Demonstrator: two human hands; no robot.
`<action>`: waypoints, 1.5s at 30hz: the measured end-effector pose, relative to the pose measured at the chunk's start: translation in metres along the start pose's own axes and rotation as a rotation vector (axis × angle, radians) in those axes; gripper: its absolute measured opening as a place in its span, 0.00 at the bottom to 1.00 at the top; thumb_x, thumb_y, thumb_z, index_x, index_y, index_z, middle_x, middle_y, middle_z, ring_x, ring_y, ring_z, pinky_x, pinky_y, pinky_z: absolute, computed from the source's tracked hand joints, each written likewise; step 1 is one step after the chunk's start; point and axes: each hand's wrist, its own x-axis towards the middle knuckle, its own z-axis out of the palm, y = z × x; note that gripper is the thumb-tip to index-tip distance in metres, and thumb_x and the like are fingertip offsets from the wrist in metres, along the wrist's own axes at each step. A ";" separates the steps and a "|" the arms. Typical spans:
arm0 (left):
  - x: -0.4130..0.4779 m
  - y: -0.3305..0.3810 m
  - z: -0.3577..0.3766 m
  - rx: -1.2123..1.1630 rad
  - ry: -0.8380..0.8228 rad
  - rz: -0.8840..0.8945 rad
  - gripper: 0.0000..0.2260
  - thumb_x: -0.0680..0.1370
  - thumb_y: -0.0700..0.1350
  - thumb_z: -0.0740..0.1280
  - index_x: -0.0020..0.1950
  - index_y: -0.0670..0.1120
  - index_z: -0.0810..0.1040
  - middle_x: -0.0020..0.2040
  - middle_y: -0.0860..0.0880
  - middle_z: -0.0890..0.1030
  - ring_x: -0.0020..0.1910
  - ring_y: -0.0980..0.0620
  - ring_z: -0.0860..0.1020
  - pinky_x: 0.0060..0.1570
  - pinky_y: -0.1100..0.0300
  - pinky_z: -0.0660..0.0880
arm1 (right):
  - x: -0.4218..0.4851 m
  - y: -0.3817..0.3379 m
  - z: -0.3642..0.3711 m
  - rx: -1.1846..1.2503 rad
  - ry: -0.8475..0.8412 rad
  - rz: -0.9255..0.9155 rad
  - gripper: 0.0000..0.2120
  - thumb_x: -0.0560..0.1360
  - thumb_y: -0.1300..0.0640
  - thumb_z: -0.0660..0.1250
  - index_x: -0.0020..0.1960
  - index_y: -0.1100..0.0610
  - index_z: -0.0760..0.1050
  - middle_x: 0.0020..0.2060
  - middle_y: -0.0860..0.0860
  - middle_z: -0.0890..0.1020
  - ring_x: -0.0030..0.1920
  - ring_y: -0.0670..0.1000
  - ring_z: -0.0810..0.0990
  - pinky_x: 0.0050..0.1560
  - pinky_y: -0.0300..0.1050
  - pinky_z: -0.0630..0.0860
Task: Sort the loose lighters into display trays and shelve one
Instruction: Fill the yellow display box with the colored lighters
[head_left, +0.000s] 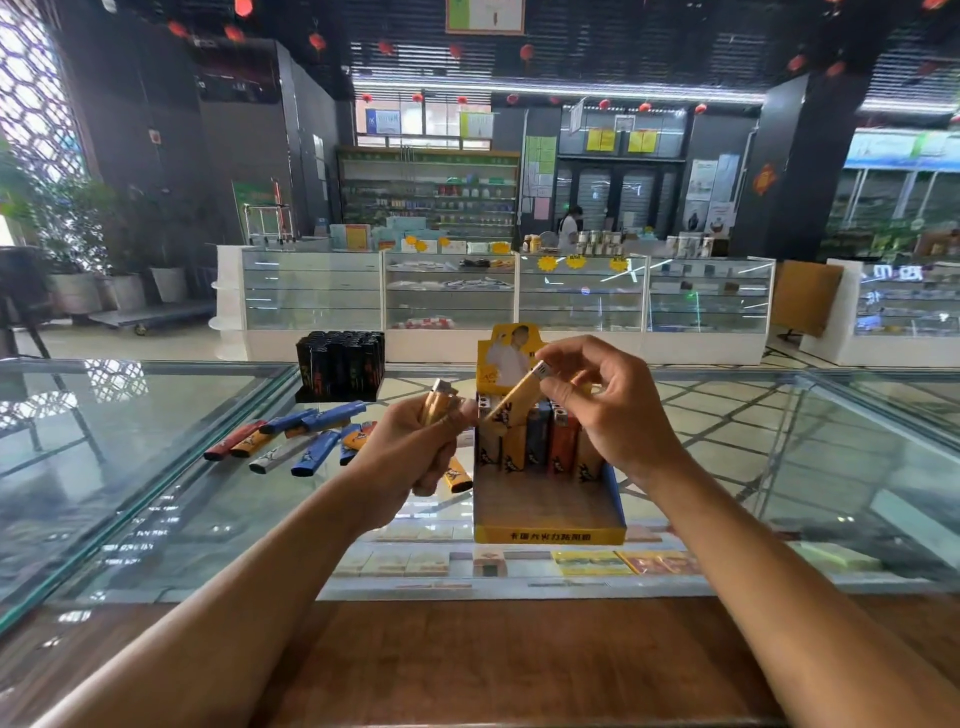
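Note:
A yellow display tray (550, 532) stands on the glass counter, with several lighters (540, 439) upright in its back row. My right hand (613, 415) pinches a yellow lighter (514, 402) by its metal top, tilted above the tray's left side. Just left of the tray, my left hand (410, 447) grips a bunch of lighters (439, 405), with an orange one poking out below the fist. Several loose lighters (301, 439) in red, blue, grey and orange lie on the glass to the left.
A tray of black lighters (340, 366) stands at the counter's far side, behind the loose ones. The glass counter (156, 467) shows cigarette packs on a shelf beneath. A wooden ledge (493, 660) runs along my near edge. Glass showcases stand across the aisle.

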 end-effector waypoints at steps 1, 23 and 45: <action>0.001 -0.001 -0.002 -0.015 0.005 -0.024 0.19 0.77 0.53 0.71 0.55 0.38 0.76 0.31 0.47 0.71 0.26 0.53 0.65 0.22 0.62 0.61 | 0.001 0.001 -0.001 0.028 0.016 0.011 0.09 0.75 0.64 0.73 0.54 0.55 0.82 0.43 0.47 0.85 0.42 0.46 0.81 0.46 0.41 0.77; -0.003 0.005 0.008 -0.179 -0.135 -0.052 0.11 0.84 0.37 0.61 0.63 0.37 0.79 0.56 0.37 0.85 0.53 0.39 0.85 0.44 0.52 0.84 | 0.000 0.008 -0.067 -0.081 -0.165 0.142 0.09 0.72 0.68 0.75 0.51 0.60 0.85 0.44 0.53 0.87 0.47 0.52 0.86 0.52 0.44 0.82; -0.007 0.008 0.013 -0.205 -0.159 -0.030 0.17 0.76 0.43 0.69 0.61 0.36 0.80 0.56 0.36 0.85 0.54 0.41 0.86 0.48 0.57 0.84 | -0.027 0.015 -0.046 -0.440 -0.082 -0.037 0.03 0.75 0.56 0.75 0.48 0.51 0.85 0.44 0.42 0.82 0.47 0.43 0.79 0.48 0.35 0.73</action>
